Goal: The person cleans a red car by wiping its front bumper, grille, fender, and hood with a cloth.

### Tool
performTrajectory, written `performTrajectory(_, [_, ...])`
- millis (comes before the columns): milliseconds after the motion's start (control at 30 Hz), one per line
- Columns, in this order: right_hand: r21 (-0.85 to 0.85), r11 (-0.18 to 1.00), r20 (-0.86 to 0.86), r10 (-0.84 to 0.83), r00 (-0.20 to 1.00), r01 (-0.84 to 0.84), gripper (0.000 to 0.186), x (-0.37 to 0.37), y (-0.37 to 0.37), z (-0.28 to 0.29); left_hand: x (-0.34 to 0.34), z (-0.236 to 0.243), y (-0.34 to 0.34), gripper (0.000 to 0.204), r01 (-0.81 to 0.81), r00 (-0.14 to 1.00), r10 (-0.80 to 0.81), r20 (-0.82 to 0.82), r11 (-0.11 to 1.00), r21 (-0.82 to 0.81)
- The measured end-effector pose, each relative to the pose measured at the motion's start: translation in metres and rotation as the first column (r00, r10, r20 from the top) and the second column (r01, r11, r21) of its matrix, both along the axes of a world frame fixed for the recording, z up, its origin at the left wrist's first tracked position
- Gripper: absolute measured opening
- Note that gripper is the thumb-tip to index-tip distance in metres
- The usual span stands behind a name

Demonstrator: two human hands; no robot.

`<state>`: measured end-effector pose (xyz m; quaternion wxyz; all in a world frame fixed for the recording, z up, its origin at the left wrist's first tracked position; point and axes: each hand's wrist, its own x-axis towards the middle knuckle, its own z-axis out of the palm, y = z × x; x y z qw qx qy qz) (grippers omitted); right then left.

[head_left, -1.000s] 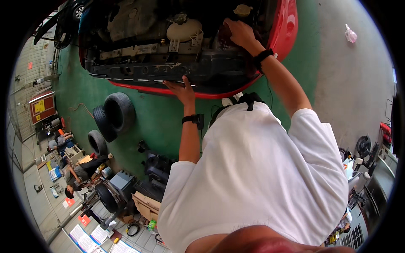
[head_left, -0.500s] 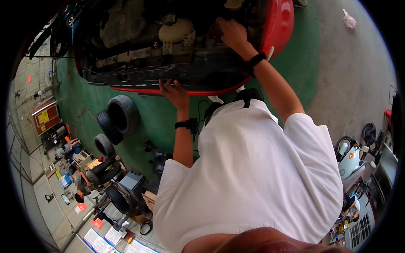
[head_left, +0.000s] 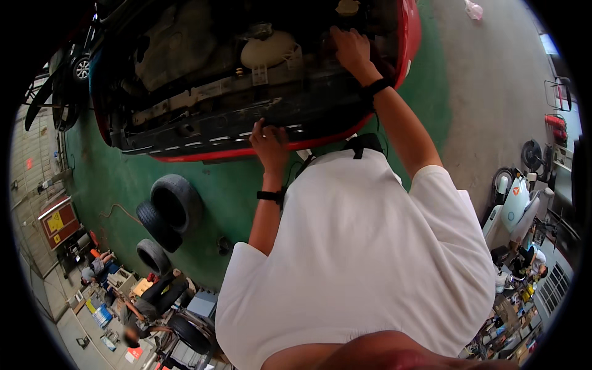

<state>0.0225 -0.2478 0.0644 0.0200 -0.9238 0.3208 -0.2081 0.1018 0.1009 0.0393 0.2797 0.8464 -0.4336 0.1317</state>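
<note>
In front of me is the open engine bay of a red car (head_left: 409,37), its inside dark. My right hand (head_left: 353,50) reaches into the right side of the bay, fingers bent downward around something too dark to make out. At the front edge, my left hand (head_left: 269,147) rests near the black front panel (head_left: 216,126), fingers loosely bent and apart, with nothing seen in them; it is slightly blurred. Between the hands and farther in sits a pale plastic reservoir (head_left: 268,50). A yellowish cap (head_left: 347,7) shows beyond my right hand.
Several loose tyres (head_left: 177,203) lie on the green floor (head_left: 123,179) to the left. People work near a tyre-laden bench at lower left. A pale scooter (head_left: 515,203) stands at the right. A pink plastic bag (head_left: 473,9) lies on the grey floor.
The view has shifted, so the car sits slightly lower and tilted. My left hand has moved a little right along the front edge. My right hand stays inside the bay.
</note>
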Motion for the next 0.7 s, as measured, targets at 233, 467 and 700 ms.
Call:
performTrajectory(233, [-0.087,0.99,-0.065,-0.116,0.991,0.11,0.038,0.013,0.006,0.007,0.019,-0.002,0.022,0.018,0.185,0.98,-0.183,-0.075,0.983,0.019])
performTrajectory(467, [0.229,0.973,0.137,-0.022,0.99,-0.01,0.045,0.01,0.096,0.082,0.036,0.005,0.042,0.027,0.324,0.926,-0.317,-0.206,0.946,0.003])
performTrajectory(700, [0.461,0.753,0.431,0.273,0.86,-0.47,0.056,0.012,0.253,0.139,0.044,0.054,0.058,0.062,0.213,0.573,-0.534,-0.622,0.829,-0.517])
